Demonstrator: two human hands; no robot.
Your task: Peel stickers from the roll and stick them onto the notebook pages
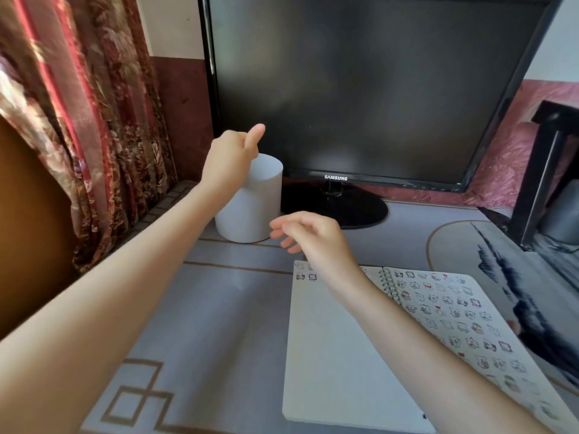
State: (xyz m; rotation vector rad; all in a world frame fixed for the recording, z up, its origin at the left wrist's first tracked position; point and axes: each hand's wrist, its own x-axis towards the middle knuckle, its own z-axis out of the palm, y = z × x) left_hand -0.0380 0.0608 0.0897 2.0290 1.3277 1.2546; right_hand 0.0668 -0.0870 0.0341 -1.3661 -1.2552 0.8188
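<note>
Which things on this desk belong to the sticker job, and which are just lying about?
Job: roll; notebook; left hand, on the roll; right hand, near the roll.

Lying about: monitor; curtain.

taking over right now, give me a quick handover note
left hand: holds the sticker roll at its top edge, thumb up.
right hand: open, hovering by the roll's lower right side, nothing visible in it.
notebook: open on the table, right of the roll and nearer.
Done: right page full of stickers; a few at the left page top corner.
Left: fill the left page.
</note>
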